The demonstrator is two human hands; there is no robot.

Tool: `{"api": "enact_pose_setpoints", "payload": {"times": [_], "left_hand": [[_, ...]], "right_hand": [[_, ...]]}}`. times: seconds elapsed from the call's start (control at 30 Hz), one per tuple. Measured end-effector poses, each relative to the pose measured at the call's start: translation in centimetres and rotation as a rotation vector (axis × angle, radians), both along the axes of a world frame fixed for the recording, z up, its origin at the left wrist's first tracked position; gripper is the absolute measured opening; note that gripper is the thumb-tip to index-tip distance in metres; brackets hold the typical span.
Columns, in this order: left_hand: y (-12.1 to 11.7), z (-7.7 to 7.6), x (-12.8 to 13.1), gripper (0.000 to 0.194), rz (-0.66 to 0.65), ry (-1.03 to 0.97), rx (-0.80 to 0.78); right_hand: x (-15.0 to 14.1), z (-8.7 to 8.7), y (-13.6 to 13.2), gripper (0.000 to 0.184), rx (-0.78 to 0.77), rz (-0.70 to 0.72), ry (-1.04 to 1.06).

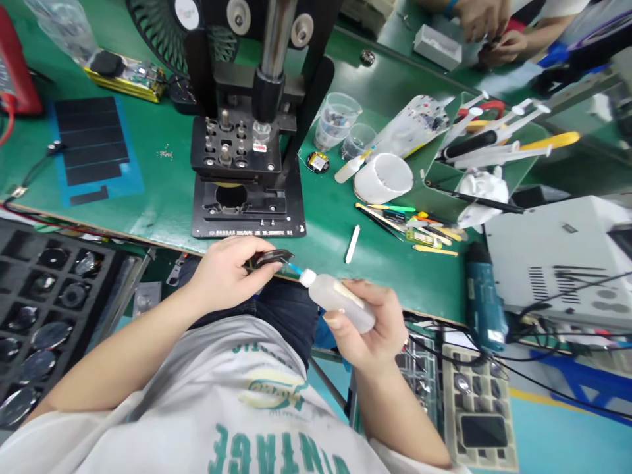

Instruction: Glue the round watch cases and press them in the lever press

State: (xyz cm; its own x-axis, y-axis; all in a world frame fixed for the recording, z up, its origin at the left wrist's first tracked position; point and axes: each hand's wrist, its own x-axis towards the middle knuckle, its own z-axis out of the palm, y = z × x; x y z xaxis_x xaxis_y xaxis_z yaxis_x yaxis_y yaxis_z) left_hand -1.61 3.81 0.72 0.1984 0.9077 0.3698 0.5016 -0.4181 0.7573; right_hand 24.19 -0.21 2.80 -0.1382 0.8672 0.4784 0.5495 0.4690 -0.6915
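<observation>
The translucent whitish plastic squeeze bottle looks smooth and softly matt; its small white cap is smooth plastic. The dark, curved piece has a glossy sheen, its material unclear. The flat black press base looks like matt coated metal, the upright silvery metal shaft polished and shiny. The green tabletop is smooth with a faint gloss. The white, green-lettered shirt is matt cloth.

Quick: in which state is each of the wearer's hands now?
Left hand: closed, holding a small dark part.
Right hand: closed around a translucent bottle.
</observation>
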Motion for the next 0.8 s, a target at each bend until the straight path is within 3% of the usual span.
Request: {"api": "enact_pose_setpoints", "payload": {"times": [0.3,0.8], "left_hand": [[0.1,0.2,0.0,0.010,-0.016,-0.002,0.031],[0.0,-0.1,0.0,0.008,-0.023,0.009,0.099]], "right_hand": [[-0.7,0.5,1.1,0.034,0.130,0.056,-0.135],[-0.8,0.1,1.4,0.027,0.097,0.064,-0.106]]}}
